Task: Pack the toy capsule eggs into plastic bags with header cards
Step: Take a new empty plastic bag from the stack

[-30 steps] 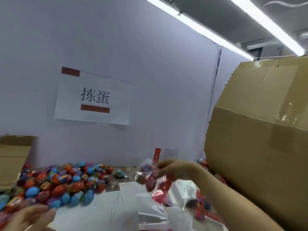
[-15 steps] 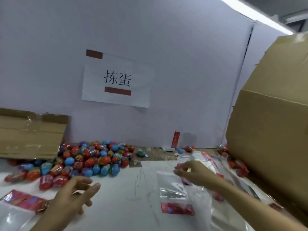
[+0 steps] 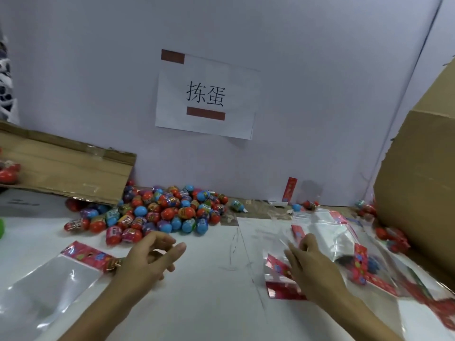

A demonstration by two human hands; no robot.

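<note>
Gone from the right hand is the filled bag it held up a second ago; it now reaches low at the right of the frame, fingers spread flat on the stack of empty bags, gripping nothing. Capsule eggs sit heaped at centre left. Just below them the left hand hovers, loosely curled and empty, beside another empty bag at lower left. A fresh bag looks due next.
</note>
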